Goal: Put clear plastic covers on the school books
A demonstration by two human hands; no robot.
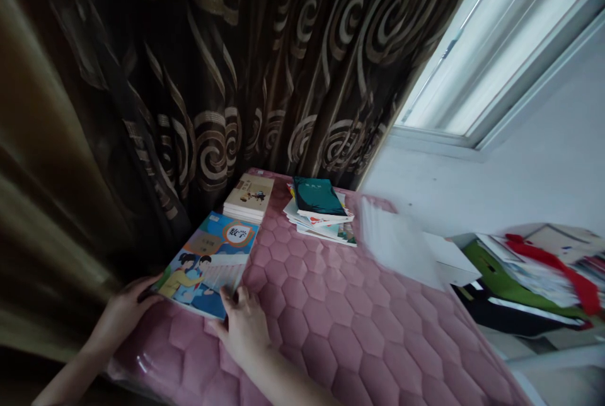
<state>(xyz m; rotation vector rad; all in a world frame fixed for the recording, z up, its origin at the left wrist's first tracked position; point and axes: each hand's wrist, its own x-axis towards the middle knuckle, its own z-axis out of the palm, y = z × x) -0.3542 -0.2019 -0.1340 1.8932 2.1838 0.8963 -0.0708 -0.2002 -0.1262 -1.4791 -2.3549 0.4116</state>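
A blue mathematics textbook [215,267], with two cartoon children on its cover, lies on the pink padded surface. My left hand [127,308] is closed at its near left corner, fingers partly hidden behind the edge. At the near right corner, my right hand [246,321] is closed with thumb and fingers against the book. Just beyond the textbook sits a neat stack of beige books [249,195]. To the right of that is a looser pile of books topped by a dark teal book [319,197].
Patterned brown curtains [283,65] hang behind the pink surface [331,311]. Blurred white paper or plastic [397,239] lies at its right edge. Farther right are a white box [451,258] and a heap with a green item [501,280] and a red strip [562,267], below a window [486,46].
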